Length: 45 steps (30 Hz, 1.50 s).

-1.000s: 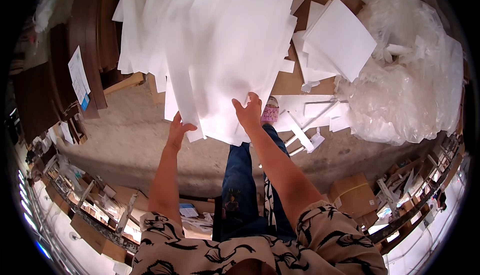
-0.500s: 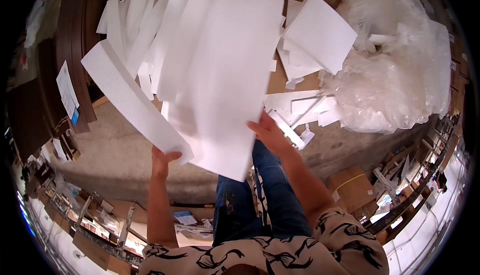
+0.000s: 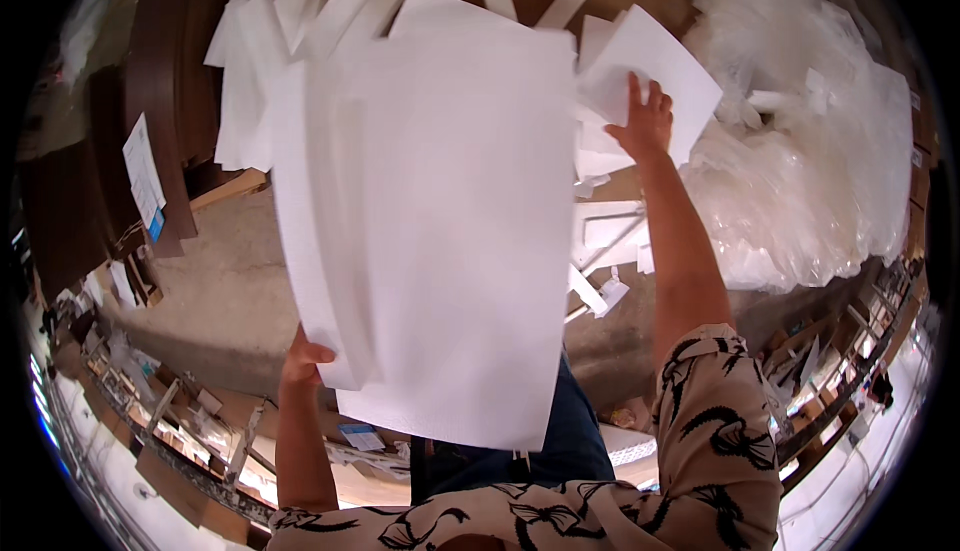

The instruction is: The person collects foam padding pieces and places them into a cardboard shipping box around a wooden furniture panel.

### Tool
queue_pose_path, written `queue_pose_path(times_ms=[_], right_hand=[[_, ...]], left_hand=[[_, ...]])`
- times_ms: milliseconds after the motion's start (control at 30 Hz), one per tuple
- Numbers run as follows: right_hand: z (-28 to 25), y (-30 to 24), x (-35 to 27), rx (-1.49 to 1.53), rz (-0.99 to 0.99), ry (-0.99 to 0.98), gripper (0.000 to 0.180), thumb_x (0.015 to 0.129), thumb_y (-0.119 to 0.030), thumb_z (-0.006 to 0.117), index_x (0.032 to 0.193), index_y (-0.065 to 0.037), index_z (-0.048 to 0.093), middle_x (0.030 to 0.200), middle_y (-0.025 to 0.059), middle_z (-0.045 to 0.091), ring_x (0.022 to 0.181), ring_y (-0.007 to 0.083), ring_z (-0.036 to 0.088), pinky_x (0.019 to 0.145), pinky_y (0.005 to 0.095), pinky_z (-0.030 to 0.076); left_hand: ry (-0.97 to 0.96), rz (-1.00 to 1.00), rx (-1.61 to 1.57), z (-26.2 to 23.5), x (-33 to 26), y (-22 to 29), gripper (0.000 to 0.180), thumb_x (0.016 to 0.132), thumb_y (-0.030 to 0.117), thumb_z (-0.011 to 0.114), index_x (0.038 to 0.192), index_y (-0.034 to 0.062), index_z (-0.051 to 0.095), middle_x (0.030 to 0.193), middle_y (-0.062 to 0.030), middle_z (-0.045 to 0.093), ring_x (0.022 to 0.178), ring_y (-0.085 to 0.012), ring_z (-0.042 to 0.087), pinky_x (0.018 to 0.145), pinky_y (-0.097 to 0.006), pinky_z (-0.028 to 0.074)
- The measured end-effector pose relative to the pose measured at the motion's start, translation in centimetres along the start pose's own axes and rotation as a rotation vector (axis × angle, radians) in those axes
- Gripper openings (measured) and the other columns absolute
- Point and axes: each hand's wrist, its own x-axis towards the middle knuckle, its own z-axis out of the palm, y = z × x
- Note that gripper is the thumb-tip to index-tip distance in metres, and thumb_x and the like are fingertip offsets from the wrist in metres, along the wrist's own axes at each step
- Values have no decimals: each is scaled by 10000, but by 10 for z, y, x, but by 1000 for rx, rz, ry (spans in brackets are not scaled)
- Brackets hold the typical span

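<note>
The left hand is closed on the near left edge of a white strip, its thumb lying over the edge and its other fingers mostly hidden. From that grip the strip's long axis runs away from the person, leaning a little to the left, so its far end points forward and slightly left.

Just right of the strip and the grip lies a large white sheet, its long axis also running away from the person. Its near edge reaches over the jeans, closer to the body than the left hand; whether that hand has hold of the sheet too, I cannot tell.

The right hand is well apart from the left, farther forward and to the right, fingers spread and thumb toward the large sheet, gripping nothing. It is over a smaller white sheet; I cannot tell if they touch. Beyond it to the right is a heap of clear plastic. Ahead of the left grip, more white pieces lie beside brown boards.
</note>
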Motion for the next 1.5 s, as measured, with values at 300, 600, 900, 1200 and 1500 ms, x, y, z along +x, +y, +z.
queue_pose_path(times_ms=[300, 600, 900, 1200, 1500], right_hand=[[30, 44, 7, -94, -361, 75, 767, 797, -249, 621, 1396, -16, 204, 1354, 266, 325, 1200, 428, 350, 1029, 438, 308], [-73, 46, -45, 164, -209, 579, 453, 843, -82, 474, 1272, 53, 413, 1300, 220, 435, 1224, 352, 378, 1036, 402, 293], [-119, -140, -315, 1038, -236, -56, 487, 879, -281, 555, 1213, 63, 471, 1138, 190, 541, 1020, 281, 514, 914, 381, 389], [-149, -486, -543, 1168, -468, -1131, 464, 895, -331, 526, 1185, 31, 488, 1049, 149, 569, 944, 250, 543, 868, 361, 422], [-209, -689, -641, 1140, -281, -1694, 450, 911, -380, 498, 1156, -2, 505, 961, 108, 597, 868, 218, 572, 823, 342, 455]], left_hand=[[-4, 60, 214, 34, -44, -27, 1072, 461, -2, 782, 1398, 86, 268, 1187, -70, 517, 1114, -199, 453, 972, -313, 346], [90, 231, -54, -15, -161, -64, 830, 524, 22, 741, 1288, 26, 417, 1180, -95, 543, 1106, -208, 496, 965, -362, 382], [-35, 354, -960, -124, -220, -151, 671, 608, 85, 589, 1251, -18, 425, 1149, -190, 547, 1073, -356, 528, 932, -536, 408], [140, 612, -884, -319, -380, -210, 639, 589, 81, 598, 1192, -70, 450, 1080, -202, 571, 977, -356, 576, 878, -499, 462], [345, 873, -1375, -395, -437, -225, 586, 612, 107, 590, 1158, -60, 460, 1038, -178, 573, 959, -349, 566, 863, -480, 476]])
